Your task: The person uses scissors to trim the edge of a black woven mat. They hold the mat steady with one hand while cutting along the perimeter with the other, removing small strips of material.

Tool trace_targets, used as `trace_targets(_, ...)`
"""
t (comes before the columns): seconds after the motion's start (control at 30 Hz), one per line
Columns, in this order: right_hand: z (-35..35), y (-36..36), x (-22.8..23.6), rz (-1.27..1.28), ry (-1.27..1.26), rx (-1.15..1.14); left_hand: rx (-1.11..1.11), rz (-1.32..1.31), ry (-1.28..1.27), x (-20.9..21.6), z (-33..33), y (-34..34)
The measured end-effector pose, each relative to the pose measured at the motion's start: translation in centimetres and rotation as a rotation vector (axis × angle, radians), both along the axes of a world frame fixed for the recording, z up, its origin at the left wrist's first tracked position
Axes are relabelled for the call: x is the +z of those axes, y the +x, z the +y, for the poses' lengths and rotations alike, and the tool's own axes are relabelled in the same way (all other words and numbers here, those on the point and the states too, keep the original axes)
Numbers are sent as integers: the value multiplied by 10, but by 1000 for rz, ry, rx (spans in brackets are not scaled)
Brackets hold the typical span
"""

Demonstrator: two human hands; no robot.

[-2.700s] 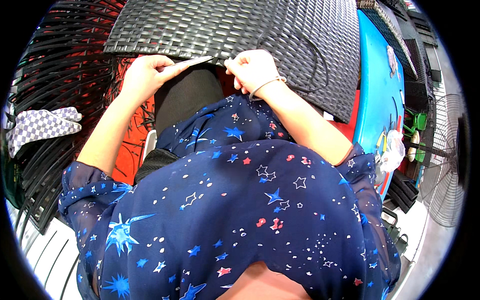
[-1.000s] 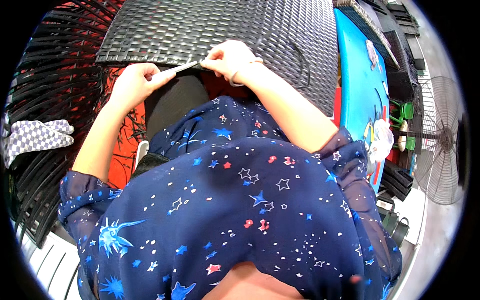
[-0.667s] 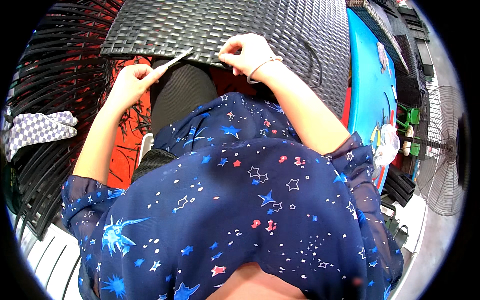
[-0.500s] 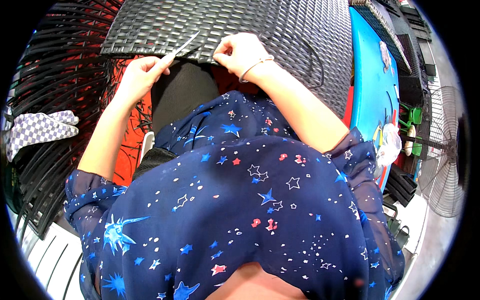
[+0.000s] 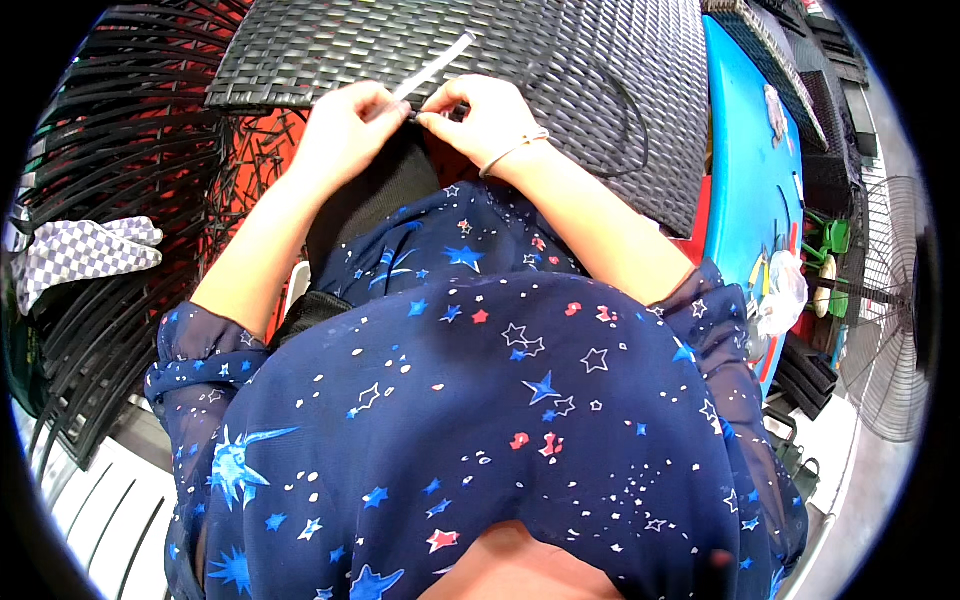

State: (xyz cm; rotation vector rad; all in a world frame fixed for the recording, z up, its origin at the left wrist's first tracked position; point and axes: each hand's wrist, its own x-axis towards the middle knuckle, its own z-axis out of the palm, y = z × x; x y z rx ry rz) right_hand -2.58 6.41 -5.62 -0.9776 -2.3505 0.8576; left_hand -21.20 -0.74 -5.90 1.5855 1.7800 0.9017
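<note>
A black woven rattan panel lies across the far middle, its near edge close to my lap. My left hand is closed around a thin, flat, silvery blade-like tool that points up and right over the weave. Against the panel's near edge, my right hand pinches with thumb and forefinger at what looks like a black plastic strand. The two hands nearly touch. A loose black strand curves over the weave right of my right wrist; where its ends go is hard to see.
Many long black strands fan out at the left, with a checkered cloth beside them. Red material with black scraps shows below the panel. A blue surface with a clear plastic bag and a fan stand right.
My left hand has moved right and slightly up with the tool, from apart to right beside my right hand. My right hand stays at the panel's edge, fingers pinched.
</note>
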Motion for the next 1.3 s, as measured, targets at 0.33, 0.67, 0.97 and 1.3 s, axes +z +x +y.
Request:
trace_targets(0.33, 4, -36, 37, 130, -696, 226, -111, -237, 103, 41, -7, -46)
trace_targets(0.67, -1, -23, 16, 79, -649, -67, -143, 701, 48, 63, -41, -84)
trace_targets(0.97, -2, -31, 21, -120, -496, -59, -144, 908, 172, 56, -35, -82)
trace_targets(1.3, 1, -39, 18, -202, -382, -29, -32, 477, -14, 34, -29, -85)
